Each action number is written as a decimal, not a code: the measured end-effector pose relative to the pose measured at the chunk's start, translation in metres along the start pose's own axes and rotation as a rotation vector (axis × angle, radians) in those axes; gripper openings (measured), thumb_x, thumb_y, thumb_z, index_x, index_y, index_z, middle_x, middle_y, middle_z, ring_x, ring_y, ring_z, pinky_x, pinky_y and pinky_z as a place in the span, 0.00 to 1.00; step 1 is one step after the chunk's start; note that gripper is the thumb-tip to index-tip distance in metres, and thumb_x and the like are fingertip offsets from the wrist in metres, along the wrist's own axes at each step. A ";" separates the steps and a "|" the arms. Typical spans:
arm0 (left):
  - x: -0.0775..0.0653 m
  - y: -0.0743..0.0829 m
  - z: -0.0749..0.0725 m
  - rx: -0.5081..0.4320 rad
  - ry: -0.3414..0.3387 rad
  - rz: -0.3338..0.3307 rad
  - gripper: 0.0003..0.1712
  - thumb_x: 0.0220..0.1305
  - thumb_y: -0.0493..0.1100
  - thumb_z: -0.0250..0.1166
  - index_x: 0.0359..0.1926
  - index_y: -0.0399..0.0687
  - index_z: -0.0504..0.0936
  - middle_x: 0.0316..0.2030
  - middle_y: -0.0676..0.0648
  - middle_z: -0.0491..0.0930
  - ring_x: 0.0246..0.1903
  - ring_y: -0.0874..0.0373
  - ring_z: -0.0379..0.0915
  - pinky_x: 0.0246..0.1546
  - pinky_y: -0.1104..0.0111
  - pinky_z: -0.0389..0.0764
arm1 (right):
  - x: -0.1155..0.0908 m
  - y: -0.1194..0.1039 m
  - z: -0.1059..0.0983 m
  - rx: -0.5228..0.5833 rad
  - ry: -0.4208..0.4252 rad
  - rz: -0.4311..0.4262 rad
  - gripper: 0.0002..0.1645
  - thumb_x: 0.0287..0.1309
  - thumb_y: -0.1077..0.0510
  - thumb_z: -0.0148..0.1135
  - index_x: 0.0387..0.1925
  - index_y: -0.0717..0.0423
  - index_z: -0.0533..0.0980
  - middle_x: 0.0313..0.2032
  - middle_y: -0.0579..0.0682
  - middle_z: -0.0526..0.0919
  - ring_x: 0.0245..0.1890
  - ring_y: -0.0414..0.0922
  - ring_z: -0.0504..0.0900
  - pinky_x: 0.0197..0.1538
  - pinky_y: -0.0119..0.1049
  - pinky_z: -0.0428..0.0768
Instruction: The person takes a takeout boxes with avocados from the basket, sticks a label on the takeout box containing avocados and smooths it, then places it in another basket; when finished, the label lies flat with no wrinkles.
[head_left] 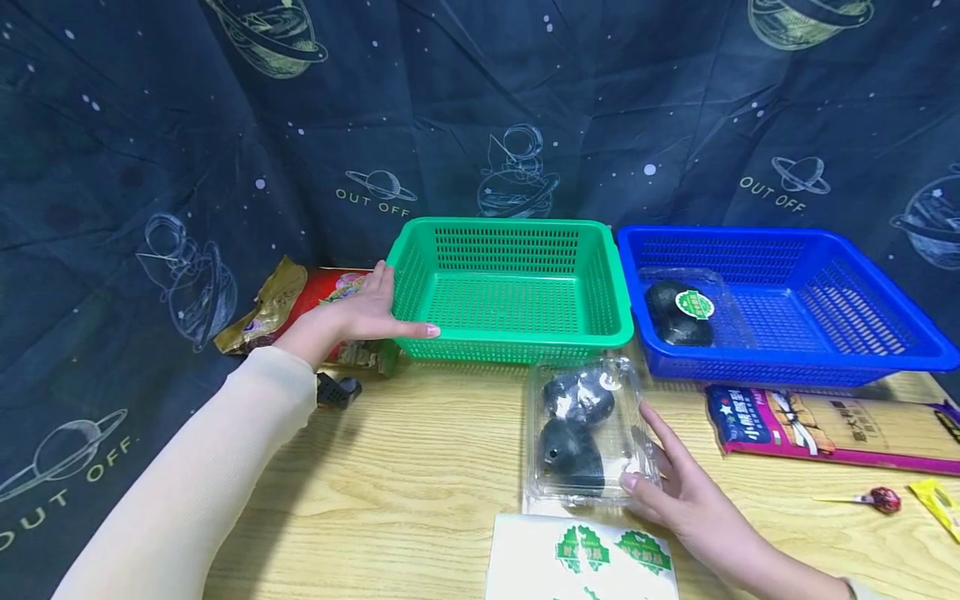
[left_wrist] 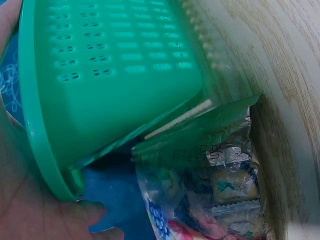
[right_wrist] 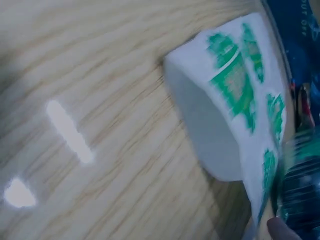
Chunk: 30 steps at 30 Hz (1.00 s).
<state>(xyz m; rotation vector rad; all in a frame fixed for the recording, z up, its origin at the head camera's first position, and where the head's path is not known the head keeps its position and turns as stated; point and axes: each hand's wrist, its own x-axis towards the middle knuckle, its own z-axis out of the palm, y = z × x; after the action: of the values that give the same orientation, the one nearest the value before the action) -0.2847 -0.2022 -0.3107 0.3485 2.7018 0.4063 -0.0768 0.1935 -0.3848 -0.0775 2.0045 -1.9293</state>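
My left hand [head_left: 363, 308] rests at the left front corner of the green basket [head_left: 510, 340], thumb stretched along the front rim and fingers straight against the left side. In the left wrist view, the palm lies along the basket's rim [left_wrist: 42, 150]. My right hand [head_left: 686, 496] grips the right side of a clear plastic box [head_left: 626, 417] in front of the basket, its thumb on the near right corner. Inside the box lie two dark, avocado-like fruits [head_left: 572, 457]. A white sheet of green stickers [head_left: 540, 562] lies just nearer; the right wrist view shows its edge bent up.
The blue basket [head_left: 750, 360] at right holds another clear box with dark fruit [head_left: 678, 312] and a green sticker. Before it lie a pasta pack [head_left: 832, 425], a lollipop [head_left: 885, 500] and a yellow packet [head_left: 937, 504]. A red snack bag [head_left: 311, 296] sits left of the green basket.
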 end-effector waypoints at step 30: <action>-0.062 0.100 0.071 -0.165 0.487 0.455 0.53 0.61 0.66 0.59 0.75 0.53 0.42 0.74 0.49 0.42 0.72 0.51 0.42 0.66 0.47 0.55 | -0.004 -0.001 -0.004 -0.228 0.048 0.024 0.50 0.64 0.48 0.58 0.75 0.39 0.37 0.73 0.65 0.43 0.70 0.63 0.46 0.58 0.48 0.72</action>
<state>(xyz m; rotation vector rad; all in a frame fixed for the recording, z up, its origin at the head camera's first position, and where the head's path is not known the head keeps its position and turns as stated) -0.1822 -0.1113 -0.3206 0.9261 3.0060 0.9435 -0.0743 0.1985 -0.3828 -0.0644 2.2396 -1.6959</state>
